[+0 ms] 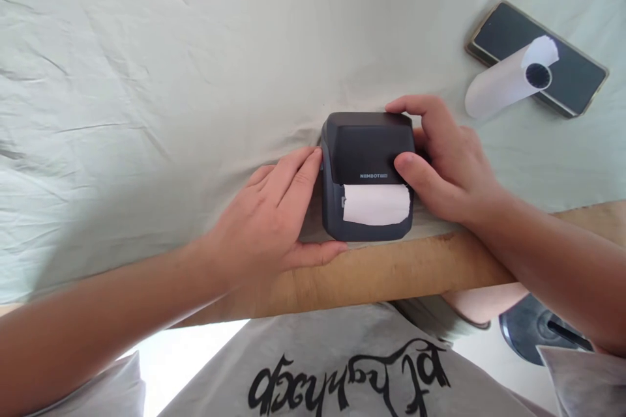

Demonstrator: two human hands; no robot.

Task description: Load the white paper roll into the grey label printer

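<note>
A black label printer (372, 150) marked NIIMBOT lies near the table's front edge, its lid down. A torn strip of white paper (376, 204) sticks out of its front slot. My left hand (274, 212) holds the printer from the left, fingertips pressed to its side and thumb along the front edge. From the right, my right hand (445, 159) grips it, thumb on the lid and index finger on the back edge. The other right fingers are partly hidden beside the printer.
At the back right a smartphone (581, 78) in a case lies on the pale cloth (195, 58). A white paper roll (499, 85) with a dark hollow core rests partly across the phone. Bare wood (391, 273) shows along the table's front edge, close to my torso.
</note>
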